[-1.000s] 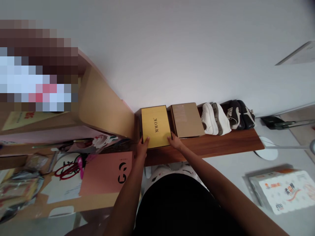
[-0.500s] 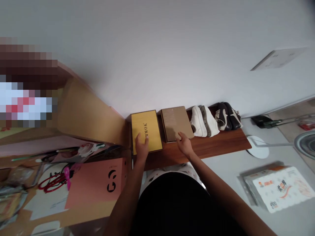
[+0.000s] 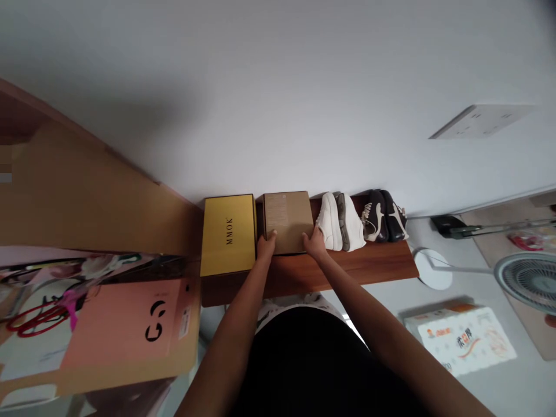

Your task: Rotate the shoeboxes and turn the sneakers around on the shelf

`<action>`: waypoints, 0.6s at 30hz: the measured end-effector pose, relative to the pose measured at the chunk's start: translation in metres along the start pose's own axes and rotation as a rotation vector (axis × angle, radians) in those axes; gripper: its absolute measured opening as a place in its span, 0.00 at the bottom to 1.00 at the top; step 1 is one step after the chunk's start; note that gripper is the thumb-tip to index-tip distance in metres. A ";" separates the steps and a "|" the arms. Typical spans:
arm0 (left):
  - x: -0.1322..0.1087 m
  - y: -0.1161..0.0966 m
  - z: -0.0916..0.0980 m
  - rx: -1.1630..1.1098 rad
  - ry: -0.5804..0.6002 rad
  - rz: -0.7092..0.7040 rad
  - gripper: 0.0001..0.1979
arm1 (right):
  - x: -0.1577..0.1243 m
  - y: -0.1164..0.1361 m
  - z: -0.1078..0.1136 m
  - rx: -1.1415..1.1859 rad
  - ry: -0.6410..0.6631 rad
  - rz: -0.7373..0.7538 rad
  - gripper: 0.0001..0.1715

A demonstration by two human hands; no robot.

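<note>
A plain brown cardboard box [image 3: 287, 219] lies on a dark wooden shelf [image 3: 347, 269] against the white wall. My left hand [image 3: 266, 245] grips its near left corner and my right hand [image 3: 315, 243] grips its near right corner, fingers curled on the edges. A yellow box marked MMOK [image 3: 229, 234] lies just left of it, untouched. Right of the brown box stand a pair of white sneakers [image 3: 340, 222] and a pair of dark shoes [image 3: 386, 215].
A large cardboard carton [image 3: 87, 191] with a pink box [image 3: 130, 324], scissors and papers fills the left side. On the floor at the right are a white fan base [image 3: 432, 272], a fan head [image 3: 527, 281] and a pack of tissue [image 3: 463, 341].
Both hands let go of the yellow box and moved right onto the brown box. The view has shifted right, so the boxes sit further left in the picture.
</note>
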State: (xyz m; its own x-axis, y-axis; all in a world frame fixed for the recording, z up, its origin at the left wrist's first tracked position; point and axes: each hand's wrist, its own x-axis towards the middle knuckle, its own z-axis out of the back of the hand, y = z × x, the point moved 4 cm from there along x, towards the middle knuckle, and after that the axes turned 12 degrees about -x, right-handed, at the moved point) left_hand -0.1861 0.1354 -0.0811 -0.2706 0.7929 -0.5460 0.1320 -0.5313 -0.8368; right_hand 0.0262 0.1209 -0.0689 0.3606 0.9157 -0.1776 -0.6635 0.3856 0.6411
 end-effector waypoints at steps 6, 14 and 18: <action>-0.010 0.008 -0.001 -0.113 -0.041 0.035 0.27 | 0.007 -0.006 -0.013 0.057 0.061 -0.130 0.44; -0.043 -0.005 -0.011 -0.040 -0.028 -0.026 0.31 | 0.002 -0.015 0.017 0.112 0.132 -0.183 0.45; -0.068 -0.017 -0.001 0.030 -0.122 -0.102 0.32 | -0.001 -0.022 0.030 0.233 0.146 -0.240 0.51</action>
State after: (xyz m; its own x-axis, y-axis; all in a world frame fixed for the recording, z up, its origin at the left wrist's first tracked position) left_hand -0.1692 0.0909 -0.0295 -0.3948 0.8023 -0.4477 0.0700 -0.4596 -0.8854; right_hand 0.0599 0.1080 -0.0602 0.3793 0.8155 -0.4371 -0.3983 0.5703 0.7184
